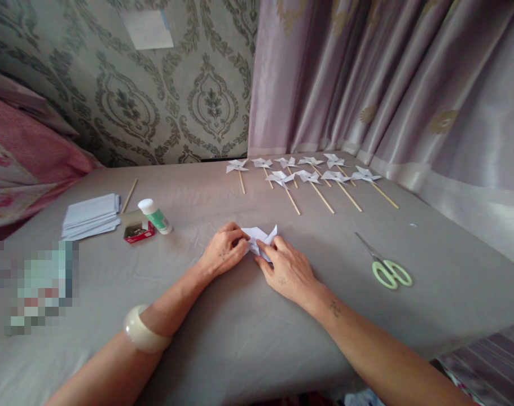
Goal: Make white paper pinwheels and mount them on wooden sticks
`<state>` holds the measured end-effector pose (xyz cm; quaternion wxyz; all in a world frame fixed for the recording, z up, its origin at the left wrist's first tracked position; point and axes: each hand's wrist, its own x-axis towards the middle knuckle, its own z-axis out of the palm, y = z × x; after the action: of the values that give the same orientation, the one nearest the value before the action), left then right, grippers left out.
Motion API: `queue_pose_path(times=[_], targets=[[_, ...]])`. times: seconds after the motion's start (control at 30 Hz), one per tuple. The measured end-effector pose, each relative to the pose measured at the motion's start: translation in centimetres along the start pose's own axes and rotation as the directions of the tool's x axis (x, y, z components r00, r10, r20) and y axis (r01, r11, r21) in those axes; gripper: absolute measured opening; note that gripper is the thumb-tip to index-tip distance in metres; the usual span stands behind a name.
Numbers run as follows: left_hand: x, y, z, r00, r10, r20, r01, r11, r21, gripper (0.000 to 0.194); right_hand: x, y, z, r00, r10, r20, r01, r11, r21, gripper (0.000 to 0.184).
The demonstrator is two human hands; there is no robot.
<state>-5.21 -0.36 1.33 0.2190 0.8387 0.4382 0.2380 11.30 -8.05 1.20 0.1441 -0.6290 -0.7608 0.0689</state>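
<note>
A small white folded paper piece lies on the grey cloth-covered surface in front of me. My left hand pinches its left side with fingers curled. From the right, my right hand presses and grips the paper's lower edge with its fingertips. The two hands meet over the paper and hide part of it. A pale bangle sits on my left forearm.
Several finished white paper pinwheels on wooden sticks lie in rows at the back. Green-handled scissors lie to the right. A glue stick, a small red box, a stack of white paper and a loose stick are at left. Curtains hang behind.
</note>
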Motion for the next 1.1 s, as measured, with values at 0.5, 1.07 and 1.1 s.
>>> queue_pose_path(times=[0.5, 1.07, 1.1], targets=[[1.4, -3.8, -2.4, 0.999, 0.011, 0.031, -0.007, 0.995, -0.104, 0.034, 1.8, 2.7, -0.4, 0.966, -0.256, -0.021, 0.256, 0.957, 0.138, 0.049], [2.7, -3.4, 0.2, 0.991, 0.112, 0.068, -0.115, 0.993, 0.039, 0.019, 1.4, 2.4, -0.1, 0.972, -0.230, -0.055, 0.235, 0.965, 0.116, 0.030], [2.7, -3.4, 0.2, 0.990, 0.116, 0.074, -0.119, 0.992, 0.040, 0.019, 1.4, 2.4, -0.1, 0.971, -0.232, -0.056, 0.237, 0.964, 0.117, 0.030]])
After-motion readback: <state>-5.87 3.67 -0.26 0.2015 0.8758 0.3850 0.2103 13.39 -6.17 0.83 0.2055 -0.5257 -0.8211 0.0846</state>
